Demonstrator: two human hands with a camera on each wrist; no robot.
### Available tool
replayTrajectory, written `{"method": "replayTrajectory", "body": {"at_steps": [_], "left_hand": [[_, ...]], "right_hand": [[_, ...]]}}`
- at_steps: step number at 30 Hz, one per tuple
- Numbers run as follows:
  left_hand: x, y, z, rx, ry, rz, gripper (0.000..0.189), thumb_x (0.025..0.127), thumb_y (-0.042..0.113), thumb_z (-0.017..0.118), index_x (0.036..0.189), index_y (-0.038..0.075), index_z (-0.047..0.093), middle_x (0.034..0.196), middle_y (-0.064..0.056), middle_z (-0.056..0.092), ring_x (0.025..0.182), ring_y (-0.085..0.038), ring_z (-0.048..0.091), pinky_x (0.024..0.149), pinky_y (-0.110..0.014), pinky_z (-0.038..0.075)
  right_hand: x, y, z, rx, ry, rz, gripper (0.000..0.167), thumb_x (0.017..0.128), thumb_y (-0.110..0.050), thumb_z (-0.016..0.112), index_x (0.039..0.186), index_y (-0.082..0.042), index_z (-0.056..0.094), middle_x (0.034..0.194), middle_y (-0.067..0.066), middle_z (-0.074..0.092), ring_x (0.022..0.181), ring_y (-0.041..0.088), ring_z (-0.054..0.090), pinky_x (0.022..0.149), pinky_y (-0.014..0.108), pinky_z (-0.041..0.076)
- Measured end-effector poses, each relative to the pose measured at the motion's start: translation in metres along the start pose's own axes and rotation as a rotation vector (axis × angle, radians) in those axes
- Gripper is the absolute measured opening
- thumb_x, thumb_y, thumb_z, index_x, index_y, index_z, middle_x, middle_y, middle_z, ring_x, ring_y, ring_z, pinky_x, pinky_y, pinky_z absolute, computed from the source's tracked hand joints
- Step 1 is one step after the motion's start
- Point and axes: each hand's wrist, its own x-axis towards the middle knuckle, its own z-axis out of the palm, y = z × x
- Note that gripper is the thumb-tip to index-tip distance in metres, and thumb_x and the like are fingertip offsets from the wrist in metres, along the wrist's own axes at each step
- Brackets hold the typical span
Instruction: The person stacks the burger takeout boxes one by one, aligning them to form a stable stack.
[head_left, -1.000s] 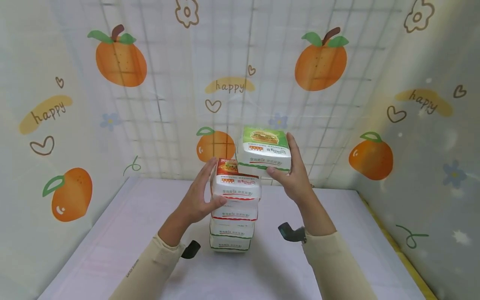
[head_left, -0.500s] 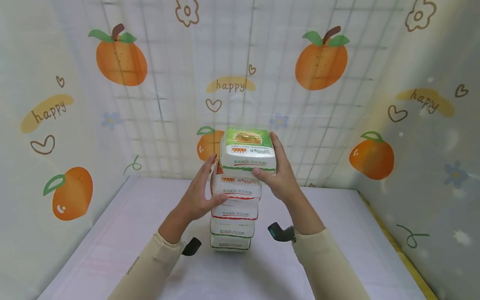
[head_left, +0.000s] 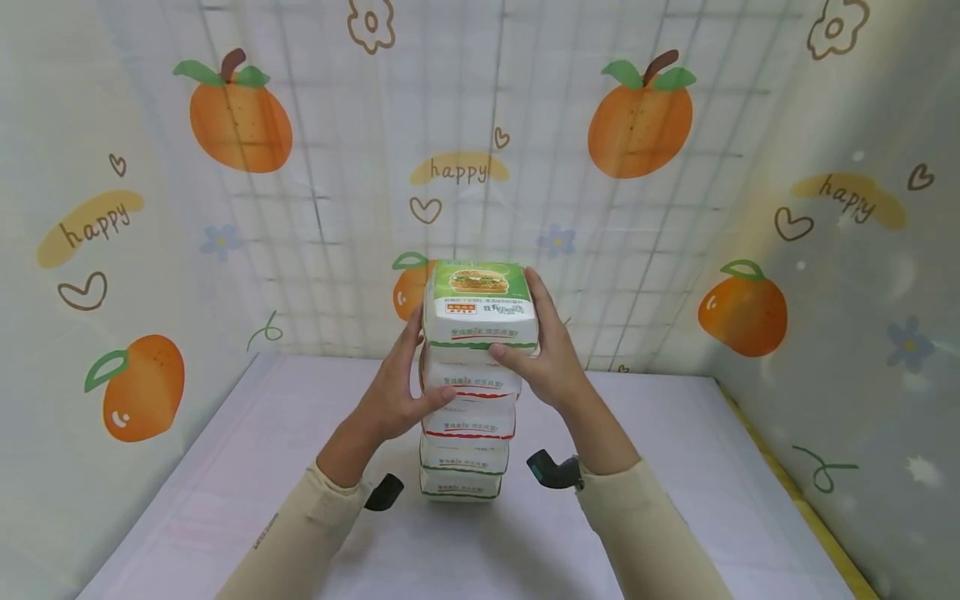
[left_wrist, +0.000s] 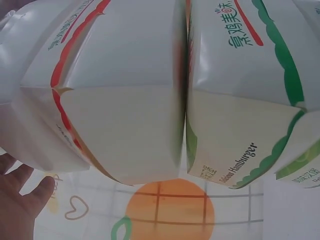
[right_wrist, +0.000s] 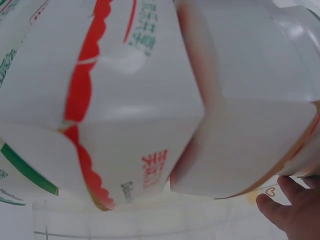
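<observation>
A tower of several paper burger boxes stands upright on the table point(head_left: 225, 467). At its top is a white burger box with a green lid and burger picture point(head_left: 480, 312). My right hand point(head_left: 551, 358) holds that box by its right side, thumb on the front face. Directly below, the red-trimmed burger box point(head_left: 483, 382) has my left hand point(head_left: 386, 400) at its left side, fingers straight and thumb lying across its front. Farther down are another red-trimmed box point(head_left: 468, 422) and green-trimmed boxes point(head_left: 463, 483). The left wrist view shows the box sides close up, with green trim point(left_wrist: 287, 65).
A curtain printed with oranges point(head_left: 637, 125) hangs behind and on both sides of the table. A yellow strip point(head_left: 795, 492) runs along the table's right edge. Dark wrist cameras point(head_left: 553, 469) jut inward from both sleeves.
My right hand has brought the green-lidded burger box leftward and slightly down, over the red-trimmed box, whose red lid is now covered. The left hand has stayed almost still.
</observation>
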Motion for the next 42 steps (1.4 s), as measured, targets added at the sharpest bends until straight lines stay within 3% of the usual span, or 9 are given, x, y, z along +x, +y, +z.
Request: {"method": "replayTrajectory", "body": {"at_steps": [4,6,11,17,19,26,30,35,42], "left_hand": [[-0.001,0.000,0.000,-0.025,-0.004,-0.001,0.101,0.082,0.020,0.070,0.157,0.022,0.002,0.147,-0.004,0.038,0.137,-0.021,0.031,0.111,-0.054,0.023],[-0.002,-0.001,0.000,-0.027,-0.005,-0.008,0.102,0.082,0.017,0.070,0.157,0.023,0.001,0.148,-0.004,0.037,0.137,-0.021,0.032,0.110,-0.056,0.025],[-0.004,-0.003,0.000,-0.012,0.007,-0.001,0.100,0.085,0.034,0.069,0.157,0.028,0.001,0.147,0.002,0.038,0.134,-0.019,0.036,0.110,-0.055,0.026],[-0.005,-0.007,0.002,-0.008,0.020,0.009,0.098,0.085,0.058,0.061,0.157,0.027,0.002,0.150,0.008,0.035,0.135,-0.017,0.035,0.110,-0.053,0.025],[-0.007,-0.007,0.003,-0.007,0.026,0.007,0.098,0.085,0.059,0.060,0.158,0.027,0.002,0.151,0.008,0.034,0.136,-0.017,0.034,0.110,-0.053,0.026],[-0.009,-0.009,0.003,-0.005,0.036,0.010,0.096,0.087,0.060,0.059,0.158,0.027,0.003,0.154,0.006,0.031,0.139,-0.018,0.029,0.110,-0.053,0.025],[-0.010,-0.009,0.002,-0.016,0.036,0.012,0.095,0.088,0.050,0.064,0.157,0.026,0.003,0.153,0.004,0.033,0.139,-0.019,0.029,0.110,-0.054,0.025],[-0.008,0.008,-0.001,-0.049,0.030,0.014,0.094,0.087,0.025,0.067,0.157,0.019,0.005,0.150,-0.005,0.038,0.136,-0.025,0.033,0.109,-0.058,0.024],[-0.008,0.031,-0.005,-0.057,0.031,0.018,0.090,0.089,0.023,0.065,0.157,0.013,0.006,0.144,-0.008,0.043,0.130,-0.025,0.040,0.109,-0.058,0.026]], "right_hand": [[0.000,0.002,0.001,0.005,0.000,0.010,0.099,0.083,-0.020,0.073,0.157,-0.031,0.008,0.122,0.012,0.059,0.093,0.026,0.065,0.072,0.037,0.057],[0.000,0.001,0.002,0.007,-0.003,0.018,0.100,0.083,-0.019,0.073,0.157,-0.029,0.007,0.124,0.012,0.058,0.093,0.025,0.065,0.072,0.037,0.057],[-0.001,-0.012,0.006,0.011,-0.027,0.013,0.100,0.085,-0.024,0.073,0.158,-0.018,0.005,0.117,0.018,0.061,0.089,0.024,0.066,0.069,0.038,0.057],[-0.002,-0.025,0.010,0.022,-0.048,-0.008,0.106,0.083,-0.047,0.074,0.157,-0.012,0.007,0.114,0.019,0.062,0.088,0.023,0.066,0.069,0.039,0.058],[-0.003,-0.021,0.010,0.042,-0.056,-0.009,0.108,0.081,-0.049,0.075,0.157,-0.014,0.007,0.115,0.018,0.062,0.090,0.025,0.066,0.070,0.039,0.058],[-0.003,0.011,0.007,0.089,-0.051,0.002,0.107,0.078,-0.030,0.081,0.157,-0.028,0.008,0.126,0.012,0.057,0.097,0.028,0.064,0.074,0.042,0.057],[-0.004,0.014,0.006,0.100,-0.048,-0.003,0.106,0.078,-0.038,0.081,0.157,-0.030,0.009,0.128,0.011,0.054,0.099,0.028,0.064,0.075,0.042,0.057],[-0.006,0.000,0.008,0.058,-0.033,-0.016,0.102,0.083,-0.036,0.077,0.157,-0.019,0.008,0.124,0.014,0.056,0.096,0.025,0.065,0.074,0.039,0.057],[-0.008,-0.024,0.013,0.005,-0.024,-0.053,0.102,0.085,-0.042,0.074,0.155,-0.006,0.010,0.122,0.016,0.054,0.093,0.022,0.065,0.071,0.039,0.058]]}}
